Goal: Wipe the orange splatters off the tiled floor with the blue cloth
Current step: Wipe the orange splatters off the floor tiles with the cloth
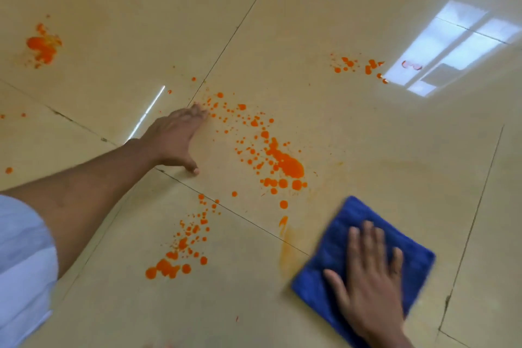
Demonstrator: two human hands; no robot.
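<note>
right hand – flat, fingers spread, pressing blue cloth on tiled floor | left hand – spread flat, empty, beside orange splatters

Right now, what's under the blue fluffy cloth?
The folded blue fluffy cloth lies flat on the glossy beige tiled floor, with the right hand pressing on top. Any orange paint beneath it is hidden; a faint orange smear shows beside it.
</note>
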